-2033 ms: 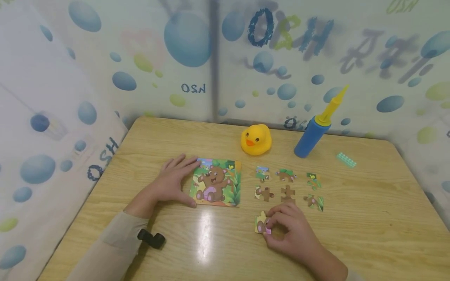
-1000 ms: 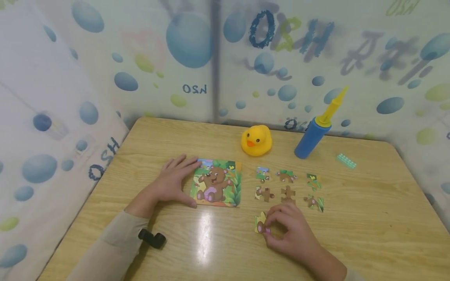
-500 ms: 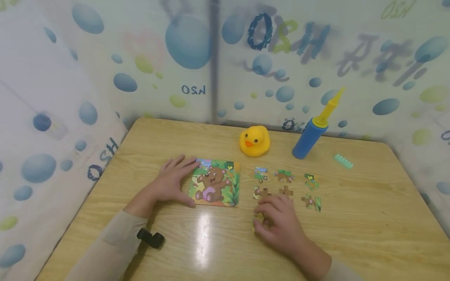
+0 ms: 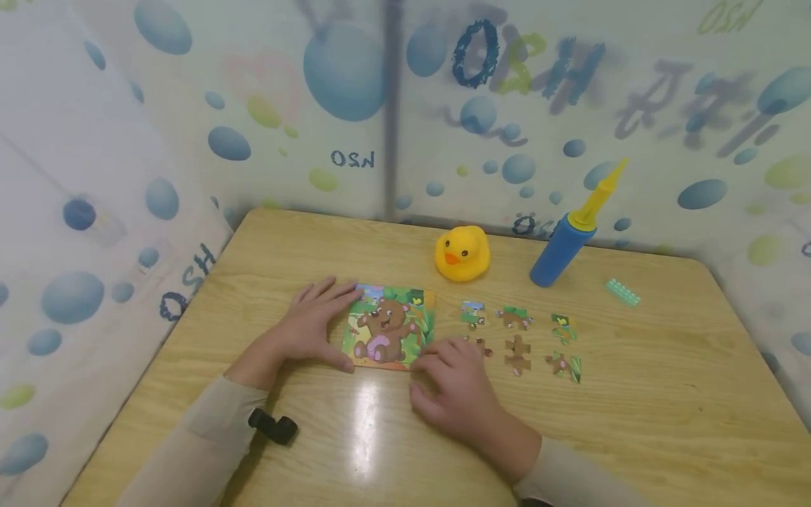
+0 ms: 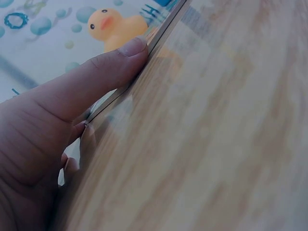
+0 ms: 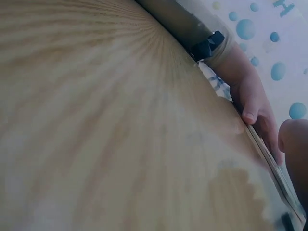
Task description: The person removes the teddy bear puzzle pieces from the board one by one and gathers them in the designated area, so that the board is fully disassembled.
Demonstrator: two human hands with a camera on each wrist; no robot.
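Note:
My left hand (image 4: 310, 324) rests along the left side of a square bear puzzle (image 4: 383, 327), fingers spread at its upper corner and thumb at its lower one. Seen in the left wrist view, the thumb (image 5: 106, 72) lies against the puzzle's thin edge. My right hand (image 4: 453, 387) is at the puzzle's lower right corner with loosely bent fingers, and nothing shows between them. It covers the spot where a bear-foot piece lay. Right of the puzzle are loose pieces in rows, including a brown one (image 4: 518, 354) and a leafy one (image 4: 564, 366).
A yellow rubber duck (image 4: 462, 253) sits behind the puzzle. Right of it a blue hand pump (image 4: 560, 253) with a yellow nozzle stands on end. A pale green toy brick (image 4: 624, 291) lies farther right on the wooden table (image 4: 684, 422). Bubble-patterned sheets enclose the table.
My right hand has come off the bear-foot piece and moved left to the puzzle's lower right corner. My left hand has kept its place.

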